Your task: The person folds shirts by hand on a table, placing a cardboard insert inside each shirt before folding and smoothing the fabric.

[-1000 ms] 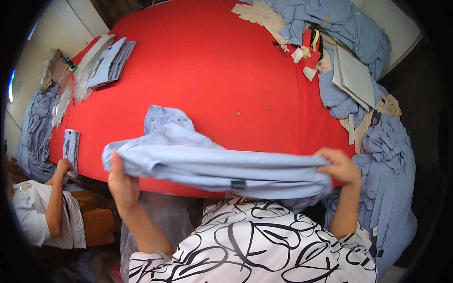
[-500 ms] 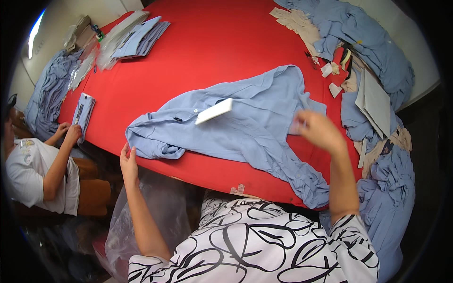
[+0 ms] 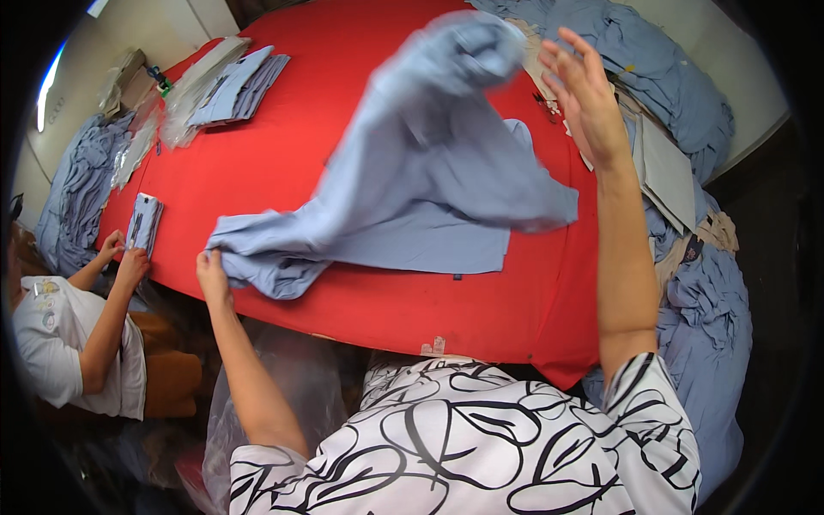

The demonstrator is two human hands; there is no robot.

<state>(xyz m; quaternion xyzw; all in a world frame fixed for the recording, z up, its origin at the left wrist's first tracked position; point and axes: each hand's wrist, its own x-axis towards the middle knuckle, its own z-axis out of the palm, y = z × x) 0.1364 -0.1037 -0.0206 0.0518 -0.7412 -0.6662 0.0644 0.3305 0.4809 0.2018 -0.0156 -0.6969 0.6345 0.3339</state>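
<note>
Blue shirt (image 3: 412,210): one end pinched in left hand's (image 3: 213,275) fingers; blurred bulk lifted just left of right hand's (image 3: 588,112) spread fingers, no hold seen. Risk: one-sided grip may let cloth land creased on red table (image 3: 506,313) below fingers.

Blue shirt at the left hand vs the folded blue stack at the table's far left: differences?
The shirt is loose and spread out, part of it in the air; the stack is folded flat. The left hand pinches the shirt; no hand touches the stack. The shirt is partly blurred, the stack fairly sharp. Both are blue and rest at least partly on the red table.
</note>
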